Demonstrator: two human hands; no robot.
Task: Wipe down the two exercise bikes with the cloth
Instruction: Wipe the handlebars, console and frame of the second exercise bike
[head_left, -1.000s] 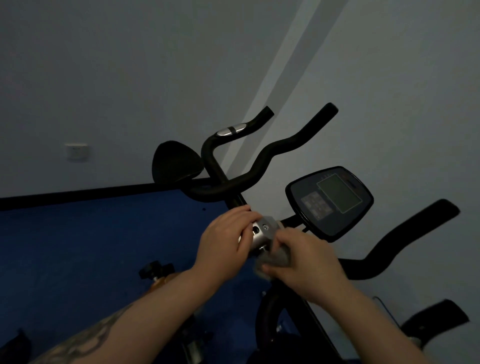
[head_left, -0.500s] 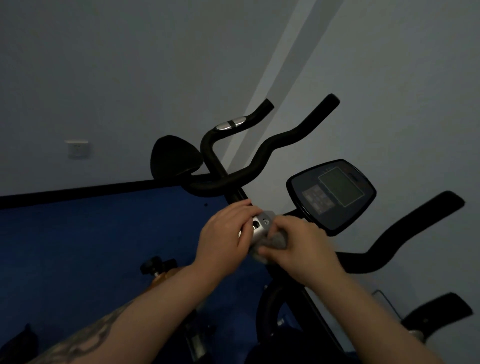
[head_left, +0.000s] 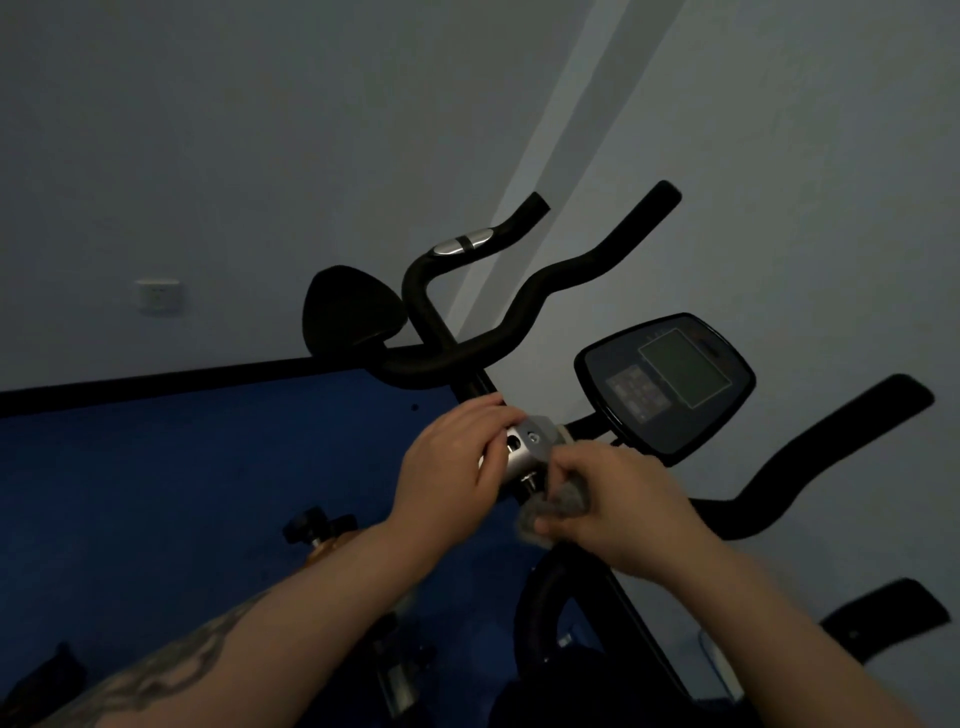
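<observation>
Exercise bikes fill the dim room, two of them close together in front of a pale grey wall (head_left: 208, 130). On the nearer bike a silver metal clamp block (head_left: 524, 447) sits at the top of the black stem, just below the black foam-covered handlebars (head_left: 519, 317) that curve up and away. The person's left hand (head_left: 452, 467) curls its fingers round the left side of that block and grips it. The right hand (head_left: 618, 499) is just beside the block on its right, fingers bunched tight on a small grey cloth (head_left: 556, 506); a crumpled fold of the cloth pokes out of the fist toward the underside of the block, beside a small bolt, though I cannot tell whether it touches the metal. A shiny pulse-sensor plate (head_left: 465, 242) shows on the left handlebar arm. Behind the bar is a black padded saddle-shaped rest (head_left: 353, 312). To the right of the hands stands a dark oval console with a greenish screen (head_left: 670, 382), and beyond it the thick black handlebar of the second bike (head_left: 831, 452) angles up toward the right edge. A black adjustment knob (head_left: 311, 525) sits lower left over the blue floor (head_left: 156, 493). A white wall socket (head_left: 158, 296) is mounted on the wall at left.
</observation>
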